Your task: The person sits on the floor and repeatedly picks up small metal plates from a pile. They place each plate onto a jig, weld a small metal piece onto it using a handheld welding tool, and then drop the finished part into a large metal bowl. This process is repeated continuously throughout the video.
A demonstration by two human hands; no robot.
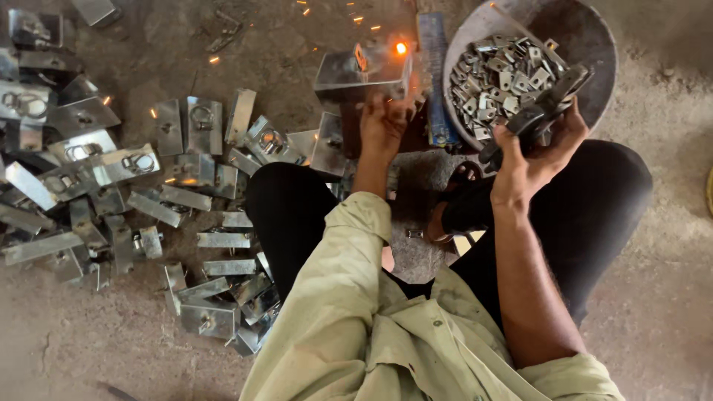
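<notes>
A: What is the left hand (382, 126) doing?

B: It is gripping the lower edge of a shiny rectangular steel plate (362, 73), fingers curled closed on it, holding it up just in front of the knees. An orange glowing spot (401, 48) is burning at the plate's upper right corner, and small sparks (327, 15) are flying over the grey concrete floor (653, 297) beyond it.

A: And the right hand (538, 152)?

B: It is closing around a dark metal tool with a jaw-like head (546, 104), raised over the near rim of a round grey metal bowl (587, 37). The bowl is holding a heap of small silvery stamped metal pieces (497, 82).

A: What is lying around?

B: To the left, many similar bright steel plates with ring fittings (141, 163) are lying scattered on the floor, some overlapping. A blue upright block (432, 82) is standing between the held plate and the bowl. The person is sitting in black trousers (290, 208) and a pale khaki shirt (371, 334).
</notes>
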